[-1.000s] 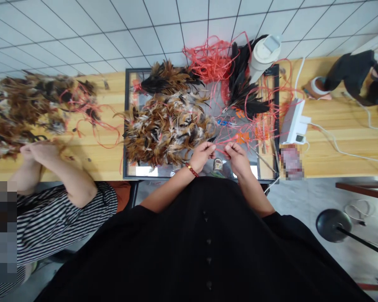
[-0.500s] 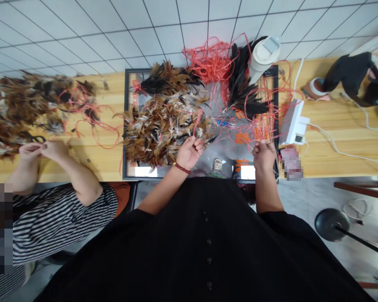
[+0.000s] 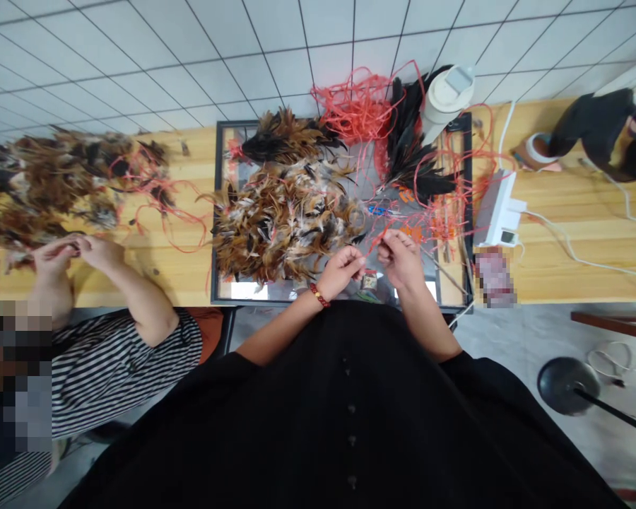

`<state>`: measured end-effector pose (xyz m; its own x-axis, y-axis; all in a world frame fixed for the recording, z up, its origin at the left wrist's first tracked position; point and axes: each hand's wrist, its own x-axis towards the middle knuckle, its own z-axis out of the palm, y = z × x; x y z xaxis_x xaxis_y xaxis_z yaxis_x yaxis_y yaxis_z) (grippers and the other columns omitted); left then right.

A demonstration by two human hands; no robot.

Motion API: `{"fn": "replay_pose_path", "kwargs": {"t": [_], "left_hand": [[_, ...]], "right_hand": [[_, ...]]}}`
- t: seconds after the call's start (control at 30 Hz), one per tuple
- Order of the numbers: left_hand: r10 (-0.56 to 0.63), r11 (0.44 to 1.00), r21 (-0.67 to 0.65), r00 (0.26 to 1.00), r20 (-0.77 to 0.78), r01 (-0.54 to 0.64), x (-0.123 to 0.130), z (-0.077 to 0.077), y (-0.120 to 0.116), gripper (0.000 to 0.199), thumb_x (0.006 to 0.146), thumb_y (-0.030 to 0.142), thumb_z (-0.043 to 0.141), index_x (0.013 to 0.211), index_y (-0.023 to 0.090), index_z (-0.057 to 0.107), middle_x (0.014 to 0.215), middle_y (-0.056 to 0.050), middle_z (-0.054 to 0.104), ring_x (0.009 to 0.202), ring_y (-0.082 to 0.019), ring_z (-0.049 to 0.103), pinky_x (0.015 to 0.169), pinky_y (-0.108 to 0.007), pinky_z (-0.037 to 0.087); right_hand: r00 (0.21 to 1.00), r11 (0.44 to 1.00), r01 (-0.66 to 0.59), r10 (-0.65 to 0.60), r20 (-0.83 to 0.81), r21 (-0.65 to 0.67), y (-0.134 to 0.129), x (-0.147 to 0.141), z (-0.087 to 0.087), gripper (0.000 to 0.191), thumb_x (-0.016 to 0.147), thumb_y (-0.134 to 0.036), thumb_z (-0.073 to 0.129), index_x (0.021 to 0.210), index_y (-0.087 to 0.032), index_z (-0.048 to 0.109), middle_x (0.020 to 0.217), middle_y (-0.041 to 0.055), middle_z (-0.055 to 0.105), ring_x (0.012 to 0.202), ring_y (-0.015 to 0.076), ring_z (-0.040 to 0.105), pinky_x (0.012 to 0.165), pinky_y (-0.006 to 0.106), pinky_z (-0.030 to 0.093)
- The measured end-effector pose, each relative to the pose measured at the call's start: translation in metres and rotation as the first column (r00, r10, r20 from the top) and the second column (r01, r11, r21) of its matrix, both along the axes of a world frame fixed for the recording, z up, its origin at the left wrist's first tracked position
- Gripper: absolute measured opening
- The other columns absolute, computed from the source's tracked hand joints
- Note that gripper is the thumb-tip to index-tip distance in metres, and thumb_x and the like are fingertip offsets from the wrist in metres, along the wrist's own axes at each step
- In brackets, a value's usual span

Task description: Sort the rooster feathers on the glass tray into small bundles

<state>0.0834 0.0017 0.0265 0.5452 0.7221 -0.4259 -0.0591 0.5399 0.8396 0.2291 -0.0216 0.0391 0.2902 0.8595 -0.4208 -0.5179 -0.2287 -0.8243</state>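
**Over a black-framed glass panel (image 3: 218,155), pinches red twine (image 3: 380,238) in the right hand (image 3: 403,260)**

Just above the near part of the glass, holds the left hand (image 3: 340,270) close beside the right, a small gap between. Wears a red bead bracelet (image 3: 319,295) on the left wrist. Presses left thumb and fingertips together; too small to tell whether on a strand as well. Clamps right thumb and fingers on the red twine, in the air at the fingertips.

To the left, over the wooden table (image 3: 562,272), a co-worker's hands (image 3: 77,254), held close together by a second spread of brown feathers (image 3: 58,173). Beyond the left hand, on the panel, a broad heap of brown and white feathers (image 3: 291,219). To the right, a white power strip (image 3: 492,208) beside the frame.

Farther back, a bundle of dark brown feathers (image 3: 291,138), then a tangled heap of red twine (image 3: 357,106), next to long black feathers (image 3: 416,170) and a white lidded bottle (image 3: 445,99). Behind all this, a white tiled wall (image 3: 275,35).
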Motion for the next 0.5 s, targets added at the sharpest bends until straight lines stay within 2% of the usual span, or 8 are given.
{"fn": "replay_pose_path", "kwargs": {"t": [0.1, 0.2, 0.27, 0.33, 0.4, 0.47, 0.5], "left_hand": [[0.017, 1.000, -0.025, 1.000, 0.001, -0.017, 0.000, 0.001, 0.000, 0.051, 0.071, 0.061, 0.076, 0.080, 0.017, 0.051, 0.056, 0.005, 0.058, 0.047, -0.007, 0.050, 0.051, -0.022, 0.042], [0.041, 0.998, -0.039, 0.999, 0.016, -0.041, 0.001, 0.002, 0.000, 0.051, 0.069, 0.059, 0.077, 0.079, 0.018, 0.050, 0.055, 0.005, 0.059, 0.046, -0.007, 0.050, 0.050, -0.021, 0.042], [0.019, 0.998, -0.057, 1.000, 0.001, -0.019, 0.001, 0.002, 0.000, 0.049, 0.070, 0.057, 0.078, 0.078, 0.017, 0.051, 0.056, 0.004, 0.060, 0.046, -0.007, 0.051, 0.050, -0.022, 0.043], [0.026, 0.997, -0.074, 0.998, -0.054, -0.030, 0.002, 0.003, 0.001, 0.045, 0.070, 0.051, 0.080, 0.080, 0.017, 0.054, 0.058, 0.004, 0.060, 0.047, -0.007, 0.052, 0.049, -0.021, 0.041], [0.121, 0.989, -0.074, 0.987, -0.107, -0.130, 0.003, 0.006, 0.002, 0.040, 0.071, 0.044, 0.081, 0.087, 0.016, 0.057, 0.061, 0.005, 0.059, 0.047, -0.005, 0.048, 0.045, -0.019, 0.035], [0.227, 0.969, -0.078, 0.968, -0.112, -0.236, 0.003, 0.011, 0.006, 0.037, 0.072, 0.040, 0.081, 0.093, 0.017, 0.061, 0.066, 0.005, 0.058, 0.047, -0.003, 0.043, 0.043, -0.018, 0.028], [0.244, 0.964, -0.088, 0.965, -0.094, -0.252, 0.003, 0.014, 0.008, 0.038, 0.072, 0.041, 0.080, 0.095, 0.017, 0.063, 0.068, 0.004, 0.059, 0.048, -0.003, 0.042, 0.042, -0.018, 0.025]], "right_hand": [[0.999, 1.000, -0.026, 0.026, 0.048, 0.005, -0.003, 0.002, 0.004, 0.026, 0.070, -0.040, 0.075, 0.086, -0.023, 0.064, 0.091, 0.0024, 0.072, 0.055, 0.0069, 0.042, 0.048, 0.023, 0.030], [0.993, 0.998, -0.061, 0.061, 0.099, -0.010, -0.006, -0.002, 0.005, 0.036, 0.071, -0.044, 0.073, 0.100, -0.023, 0.067, 0.099, 0.0048, 0.073, 0.063, 0.0099, 0.052, 0.057, 0.026, 0.043], [0.987, 0.999, -0.048, 0.050, 0.153, -0.016, -0.007, -0.004, 0.004, 0.037, 0.076, -0.053, 0.069, 0.096, -0.022, 0.067, 0.088, 0.0041, 0.071, 0.063, 0.0111, 0.052, 0.059, 0.028, 0.044], [0.975, 0.998, -0.049, 0.053, 0.217, -0.028, -0.008, -0.004, 0.002, 0.042, 0.077, -0.062, 0.066, 0.087, -0.022, 0.068, 0.071, 0.0010, 0.063, 0.056, 0.0103, 0.047, 0.054, 0.027, 0.040], [0.952, 0.989, -0.139, 0.147, 0.268, -0.047, -0.010, -0.003, 0.000, 0.047, 0.076, -0.067, 0.066, 0.077, -0.021, 0.068, 0.059, -0.0021, 0.053, 0.050, 0.0090, 0.039, 0.049, 0.025, 0.033], [0.907, 0.958, -0.281, 0.286, 0.309, -0.064, -0.012, -0.003, -0.003, 0.052, 0.074, -0.071, 0.067, 0.072, -0.020, 0.068, 0.054, -0.0034, 0.048, 0.049, 0.0086, 0.036, 0.049, 0.025, 0.029], [0.881, 0.938, -0.339, 0.343, 0.327, -0.070, -0.013, -0.003, -0.004, 0.054, 0.074, -0.073, 0.066, 0.070, -0.019, 0.068, 0.054, -0.0037, 0.047, 0.049, 0.0087, 0.036, 0.049, 0.025, 0.029]]}}
